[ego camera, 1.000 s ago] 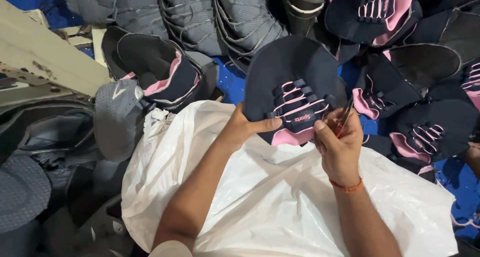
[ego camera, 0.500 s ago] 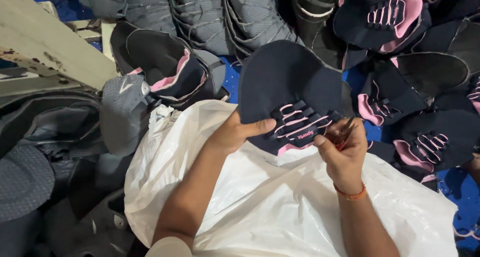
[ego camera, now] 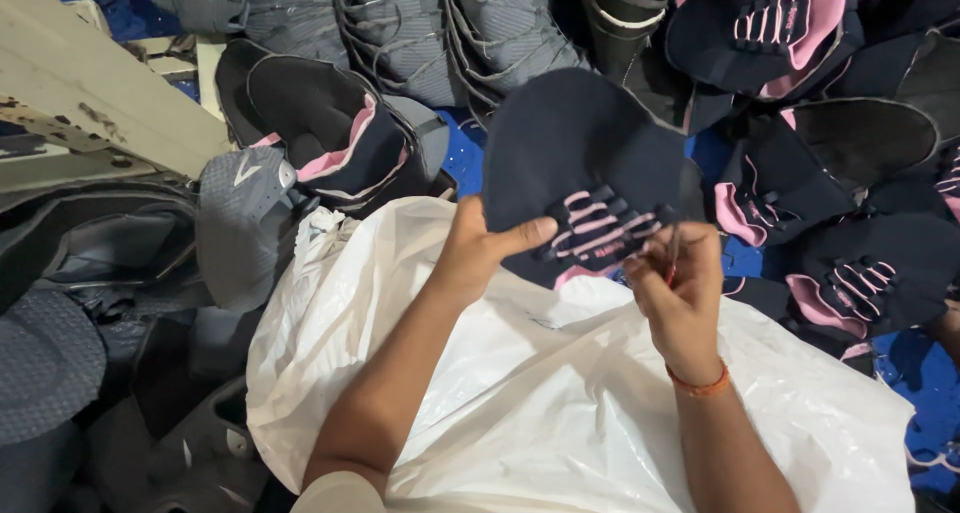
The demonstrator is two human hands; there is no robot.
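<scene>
Shoe upper: a dark navy fabric piece with pink stripes near its lower edge; held up above the white sheet, roughly centre of the view, tilted toward the camera
Left hand: closed on the lower left edge of the shoe upper, thumb lying across its face just beside the pink stripes
Right hand: fingers pinched narrow around a small thin tool at the upper's lower right edge; what kind of tool it is cannot be told; an orange band circles the wrist
Surface: a crinkled white plastic sheet spread under both forearms
Beyond the sheet: heaps of navy-and-pink uppers to the right; stacked grey uppers along the top; bare patches of blue ground cover between them
Left side: a pale, worn beam running on a slant; dark grey pieces piled below it
</scene>
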